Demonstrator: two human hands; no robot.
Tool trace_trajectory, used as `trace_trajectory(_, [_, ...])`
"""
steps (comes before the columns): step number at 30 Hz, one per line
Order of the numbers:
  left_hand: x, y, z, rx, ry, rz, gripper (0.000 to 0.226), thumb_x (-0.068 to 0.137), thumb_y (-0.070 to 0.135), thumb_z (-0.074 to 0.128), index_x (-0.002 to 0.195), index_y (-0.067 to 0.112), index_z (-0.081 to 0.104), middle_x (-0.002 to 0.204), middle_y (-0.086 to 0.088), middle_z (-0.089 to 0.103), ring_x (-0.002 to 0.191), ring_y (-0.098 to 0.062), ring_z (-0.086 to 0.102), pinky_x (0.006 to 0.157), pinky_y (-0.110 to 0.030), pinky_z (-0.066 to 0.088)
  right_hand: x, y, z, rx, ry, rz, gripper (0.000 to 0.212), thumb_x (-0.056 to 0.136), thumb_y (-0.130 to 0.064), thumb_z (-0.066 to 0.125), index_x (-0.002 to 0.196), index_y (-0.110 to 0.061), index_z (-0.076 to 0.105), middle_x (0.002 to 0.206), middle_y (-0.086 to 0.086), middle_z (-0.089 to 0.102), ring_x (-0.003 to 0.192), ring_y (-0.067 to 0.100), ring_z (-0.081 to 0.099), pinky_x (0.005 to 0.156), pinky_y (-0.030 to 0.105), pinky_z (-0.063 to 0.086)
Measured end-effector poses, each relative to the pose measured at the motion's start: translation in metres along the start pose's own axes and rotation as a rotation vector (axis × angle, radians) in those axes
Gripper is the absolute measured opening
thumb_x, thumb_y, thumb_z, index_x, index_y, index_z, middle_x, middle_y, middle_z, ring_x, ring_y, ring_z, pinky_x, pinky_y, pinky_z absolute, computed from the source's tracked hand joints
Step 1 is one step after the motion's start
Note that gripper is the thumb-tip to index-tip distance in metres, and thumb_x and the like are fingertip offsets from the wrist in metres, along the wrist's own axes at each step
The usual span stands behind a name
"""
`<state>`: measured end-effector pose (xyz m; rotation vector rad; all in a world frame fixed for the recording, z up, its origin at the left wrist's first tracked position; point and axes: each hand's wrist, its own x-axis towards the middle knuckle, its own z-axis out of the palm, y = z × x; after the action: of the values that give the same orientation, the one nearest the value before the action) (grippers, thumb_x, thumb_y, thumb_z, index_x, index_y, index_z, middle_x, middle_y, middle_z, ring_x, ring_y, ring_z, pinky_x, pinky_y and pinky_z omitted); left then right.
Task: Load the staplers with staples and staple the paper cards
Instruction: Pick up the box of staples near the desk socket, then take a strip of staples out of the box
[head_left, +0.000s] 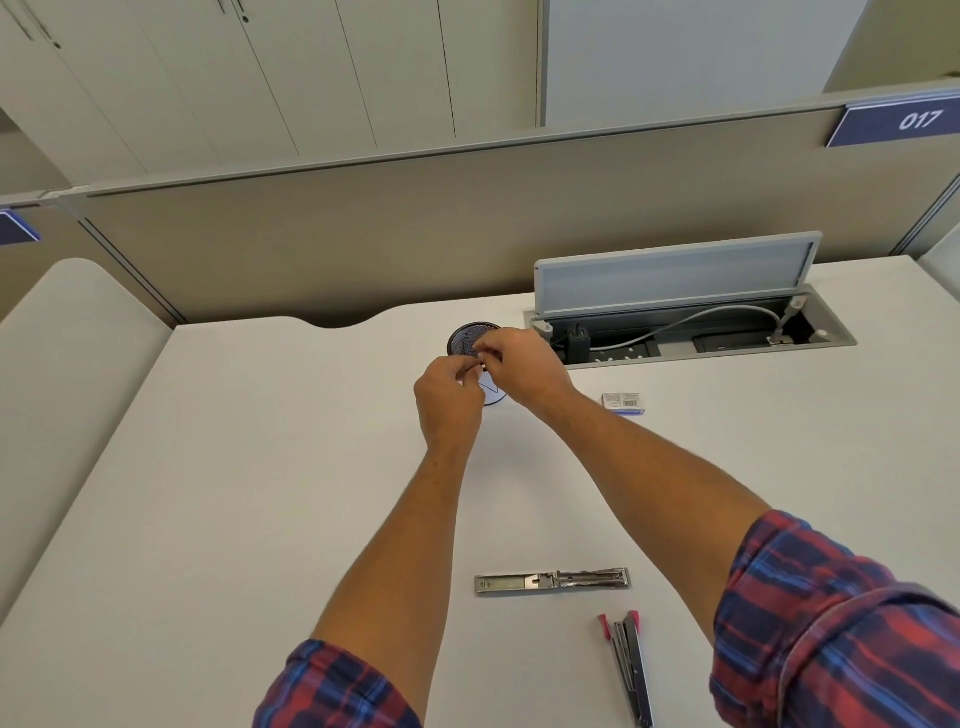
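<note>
Both arms reach far out over the white tabletop, plaid sleeves rolled up. The left hand and the right hand meet above a dark mesh cup, fingertips drawn together and pinching something small between them; it is too small to tell what it is. Just under the hands shows the edge of a white paper card.

Near the person, a silver stapler lies flat on the tabletop, swung fully open, its staple channel facing up. Beside it, closer to the bottom edge, a second stapler with red tips lies at an angle, also opened out. Neither is touched by a hand.

To the right of the hands sits a small staple box, well apart from both staplers. Behind it, the cable hatch in the tabletop stands lifted, with a grey cable and a black plug inside.
</note>
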<state>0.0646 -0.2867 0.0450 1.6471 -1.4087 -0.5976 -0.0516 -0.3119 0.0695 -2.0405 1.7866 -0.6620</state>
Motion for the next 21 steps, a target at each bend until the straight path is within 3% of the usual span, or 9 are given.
trace_trajectory(6, [-0.004,0.006,0.002,0.003,0.052,0.040,0.015,0.095,0.010,0.066,0.106,0.006,0.076,0.104,-0.009,0.075,0.092,-0.021,0.067,0.081,-0.022,0.049,-0.005,0.003,-0.002,0.028,0.035,-0.045,0.026,0.106,-0.017,0.055,0.122,-0.011,0.074,0.123,0.012,0.073,0.110,0.028,0.067,0.103,0.037,0.050])
trace_trajectory(12, [-0.013,0.022,0.008,0.004,0.064,0.136,0.011,0.094,0.013,0.067,0.100,0.009,0.075,0.098,-0.004,0.073,0.081,-0.010,0.059,0.073,-0.018,0.048,-0.027,0.019,-0.002,0.147,0.229,-0.112,0.020,0.100,-0.008,0.061,0.112,-0.008,0.077,0.107,0.010,0.077,0.097,0.025,0.069,0.091,0.037,0.057])
trace_trajectory(17, [-0.036,0.030,0.030,0.003,-0.043,0.214,0.006,0.092,0.011,0.067,0.095,0.011,0.072,0.093,-0.002,0.070,0.076,-0.013,0.064,0.068,-0.027,0.053,-0.059,0.054,-0.006,0.132,0.308,-0.117,0.018,0.096,-0.006,0.064,0.108,-0.009,0.077,0.099,0.006,0.076,0.090,0.022,0.069,0.080,0.032,0.057])
trace_trajectory(21, [-0.057,0.032,0.057,0.032,-0.189,0.224,0.008,0.094,0.016,0.067,0.101,0.017,0.072,0.097,0.002,0.070,0.078,-0.011,0.064,0.071,-0.024,0.054,-0.083,0.088,-0.014,0.076,0.264,-0.040,0.018,0.098,-0.011,0.066,0.112,-0.011,0.077,0.106,0.007,0.076,0.093,0.022,0.068,0.084,0.031,0.056])
